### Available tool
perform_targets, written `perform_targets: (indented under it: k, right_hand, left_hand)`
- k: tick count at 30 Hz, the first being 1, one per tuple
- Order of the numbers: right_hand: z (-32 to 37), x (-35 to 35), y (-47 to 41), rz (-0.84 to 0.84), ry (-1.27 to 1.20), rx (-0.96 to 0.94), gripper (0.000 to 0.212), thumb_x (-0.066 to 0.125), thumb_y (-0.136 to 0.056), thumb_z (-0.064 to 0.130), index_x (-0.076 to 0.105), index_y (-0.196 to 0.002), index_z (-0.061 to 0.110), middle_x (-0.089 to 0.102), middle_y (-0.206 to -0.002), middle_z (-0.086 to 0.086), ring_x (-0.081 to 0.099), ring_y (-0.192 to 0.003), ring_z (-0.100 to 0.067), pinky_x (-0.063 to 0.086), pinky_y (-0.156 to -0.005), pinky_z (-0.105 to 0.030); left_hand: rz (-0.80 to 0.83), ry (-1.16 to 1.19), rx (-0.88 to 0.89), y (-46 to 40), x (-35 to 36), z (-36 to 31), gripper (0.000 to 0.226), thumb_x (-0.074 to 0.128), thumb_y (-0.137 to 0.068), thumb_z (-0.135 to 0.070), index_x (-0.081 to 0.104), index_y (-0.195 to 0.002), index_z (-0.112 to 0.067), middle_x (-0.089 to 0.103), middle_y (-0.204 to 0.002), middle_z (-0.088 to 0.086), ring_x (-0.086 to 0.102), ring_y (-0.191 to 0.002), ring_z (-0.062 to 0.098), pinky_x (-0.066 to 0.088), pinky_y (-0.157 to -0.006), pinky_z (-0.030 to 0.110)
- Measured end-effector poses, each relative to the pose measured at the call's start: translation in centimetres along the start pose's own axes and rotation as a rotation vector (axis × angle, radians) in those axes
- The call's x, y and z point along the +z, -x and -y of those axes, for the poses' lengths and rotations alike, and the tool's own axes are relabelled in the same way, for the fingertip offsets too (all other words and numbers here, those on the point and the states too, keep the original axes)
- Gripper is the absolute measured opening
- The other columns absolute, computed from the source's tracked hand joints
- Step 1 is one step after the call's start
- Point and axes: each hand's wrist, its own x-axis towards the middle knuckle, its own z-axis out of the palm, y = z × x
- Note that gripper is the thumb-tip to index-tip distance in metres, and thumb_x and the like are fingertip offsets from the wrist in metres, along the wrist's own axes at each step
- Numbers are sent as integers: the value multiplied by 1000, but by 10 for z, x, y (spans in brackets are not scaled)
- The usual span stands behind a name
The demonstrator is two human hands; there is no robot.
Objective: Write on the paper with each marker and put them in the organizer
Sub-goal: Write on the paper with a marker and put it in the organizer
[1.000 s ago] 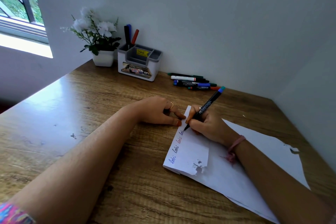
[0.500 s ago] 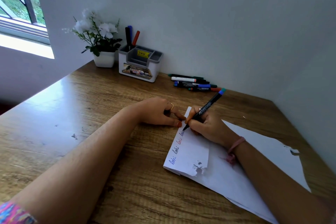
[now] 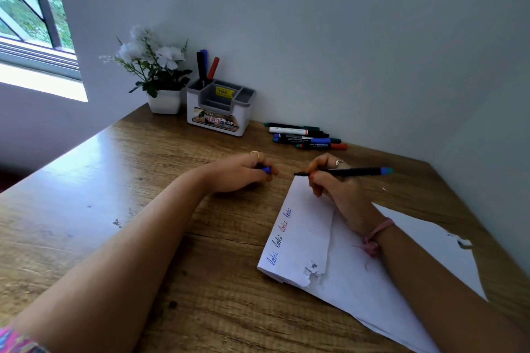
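Right hand (image 3: 334, 180) grip holding a black marker (image 3: 344, 172) level above the folded paper (image 3: 304, 238), left hand (image 3: 243, 172) grip curled around its blue cap (image 3: 266, 170) on the wooden desk (image 3: 143, 180)

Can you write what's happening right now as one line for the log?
right hand: holds black marker, tip off paper | left hand: holds blue cap | organizer: three markers

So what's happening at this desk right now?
A person is testing markers on paper. The right hand holds an uncapped black marker lifted off the sheet, and the left hand grips its blue cap. Three markers stand in the organizer; several more lie by the wall.
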Motion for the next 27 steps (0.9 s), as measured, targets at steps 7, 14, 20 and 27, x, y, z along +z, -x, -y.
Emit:
perform_targets:
  k: [7, 14, 20, 27]
  right_hand:
    - [3, 0, 1, 7, 6, 21, 7, 55, -85, 8, 57, -90, 12, 70, -86, -13, 63, -66, -3, 47, -61, -16]
    - [4, -2, 0, 12, -13, 32, 14, 56, -86, -5, 49, -82, 7, 69, -85, -19, 70, -76, -11, 50, -65, -18]
    - [4, -3, 0, 5, 129, -51, 11, 75, -74, 8, 70, -83, 13, 72, -82, -10, 68, -75, -12, 50, -65, -20]
    - [12, 4, 4, 55, 291, -230, 26, 79, -68, 12, 70, -89, 26, 70, -76, 27, 66, -71, 1, 48, -63, -9]
  left_hand:
    - [-106, 81, 139, 5, 0, 0, 28, 61, -90, -17, 61, -113, -31, 61, -90, -10, 51, -66, -9, 39, -60, 5]
    - [-113, 133, 138, 6, 0, -1, 22, 65, -87, -18, 62, -102, -32, 66, -95, -4, 54, -69, -3, 45, -65, 11]
    - [-107, 185, 187, 8, 0, -5, 24, 69, -83, -12, 67, -95, -33, 70, -97, -4, 64, -89, 15, 50, -82, 25]
    - [-62, 313, 223, 8, 2, -3, 23, 69, -79, -2, 73, -92, -21, 74, -90, -5, 66, -86, 19, 53, -84, 34]
